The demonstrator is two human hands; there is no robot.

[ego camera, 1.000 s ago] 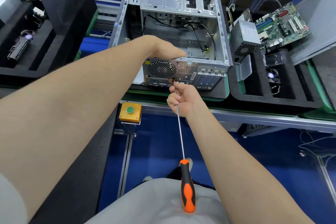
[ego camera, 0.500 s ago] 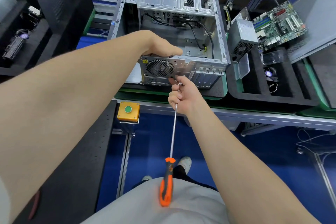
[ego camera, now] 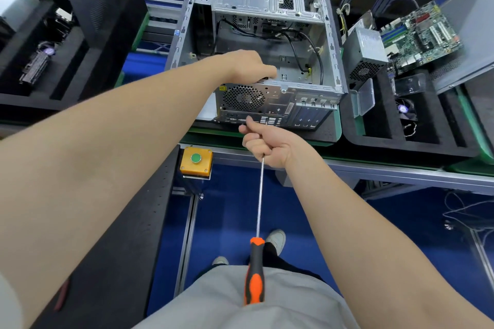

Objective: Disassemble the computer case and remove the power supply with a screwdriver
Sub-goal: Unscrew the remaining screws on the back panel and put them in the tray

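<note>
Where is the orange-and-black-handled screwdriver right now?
In the head view, centre: the screwdriver hangs handle-down from the right hand, which grips its shaft just in front of the grey computer case.

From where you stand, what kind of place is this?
Probably a workshop line for taking computers apart: an opened computer case sits on a black foam tray, a loose circuit board rests to its right, and a yellow button box is fixed to the bench frame.

1 computer case (ego camera: 332,43), 1 screwdriver (ego camera: 255,275), 1 left hand (ego camera: 248,65), 1 right hand (ego camera: 270,144), 1 motherboard (ego camera: 422,37), 1 button box (ego camera: 196,167).
</note>
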